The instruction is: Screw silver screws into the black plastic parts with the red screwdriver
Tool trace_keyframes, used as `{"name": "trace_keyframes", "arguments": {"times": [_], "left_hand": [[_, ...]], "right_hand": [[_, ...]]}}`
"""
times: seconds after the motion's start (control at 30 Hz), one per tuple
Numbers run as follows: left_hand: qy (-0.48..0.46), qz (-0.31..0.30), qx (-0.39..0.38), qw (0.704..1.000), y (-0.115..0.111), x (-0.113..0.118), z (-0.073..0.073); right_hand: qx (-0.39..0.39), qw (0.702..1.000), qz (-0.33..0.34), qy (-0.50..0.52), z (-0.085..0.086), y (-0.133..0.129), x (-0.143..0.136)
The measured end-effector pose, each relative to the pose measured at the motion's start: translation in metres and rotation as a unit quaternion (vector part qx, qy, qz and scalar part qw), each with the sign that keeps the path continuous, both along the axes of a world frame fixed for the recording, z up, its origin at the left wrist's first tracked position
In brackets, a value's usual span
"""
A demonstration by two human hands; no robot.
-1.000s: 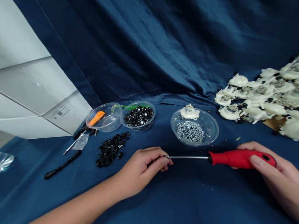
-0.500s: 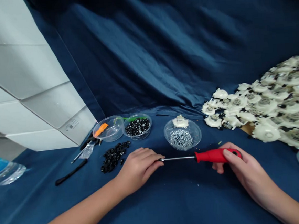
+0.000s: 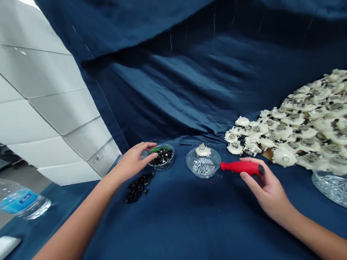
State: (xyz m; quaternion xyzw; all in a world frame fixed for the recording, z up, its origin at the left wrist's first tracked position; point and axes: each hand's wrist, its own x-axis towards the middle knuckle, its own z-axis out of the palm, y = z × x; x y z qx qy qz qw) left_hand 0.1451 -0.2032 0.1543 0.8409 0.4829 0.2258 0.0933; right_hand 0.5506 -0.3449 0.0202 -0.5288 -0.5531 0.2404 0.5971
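My right hand (image 3: 270, 188) grips a red-handled screwdriver (image 3: 239, 167), its thin shaft pointing left into a clear bowl (image 3: 205, 175) of small silver screws (image 3: 205, 166). A cream plastic part (image 3: 203, 149) rests at the back of that bowl. My left hand (image 3: 134, 161) reaches out with fingers extended beside a second clear bowl (image 3: 163, 167), which holds shiny black pieces (image 3: 163, 156) and something green. Nothing shows between the left fingers. Just below this hand lies a loose heap of small black parts (image 3: 138, 187) on the blue cloth.
A large pile of cream plastic parts (image 3: 320, 122) covers the right side. Near it stands a clear container (image 3: 343, 190) of metal pieces. White boxes (image 3: 70, 110) are stacked at left, with a water bottle (image 3: 23, 200) and a white object (image 3: 4, 249) in front.
My left hand has left the screwdriver's tip and moved up and left to the bowl of black pieces. The screwdriver's tip has gone into the screw bowl. The camera view has shifted.
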Motion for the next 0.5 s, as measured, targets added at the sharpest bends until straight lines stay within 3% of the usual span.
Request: {"name": "trace_keyframes", "arguments": {"times": [0.13,0.27,0.4,0.5], "left_hand": [[0.036,0.029,-0.031,0.998,-0.023,-0.034,-0.014],[0.116,0.012,-0.046,0.992,-0.049,-0.065,-0.051],[0.117,0.022,-0.007,0.993,-0.065,-0.075,-0.084],[0.115,0.021,0.021,0.993,-0.069,-0.074,-0.092]], "right_hand": [[0.020,0.995,0.035,-0.088,0.001,-0.005,-0.001],[0.012,0.986,0.075,-0.148,0.004,-0.009,-0.002],[0.028,0.968,0.106,-0.227,0.012,-0.014,-0.002],[0.064,0.953,0.115,-0.272,0.017,-0.017,-0.004]]}}
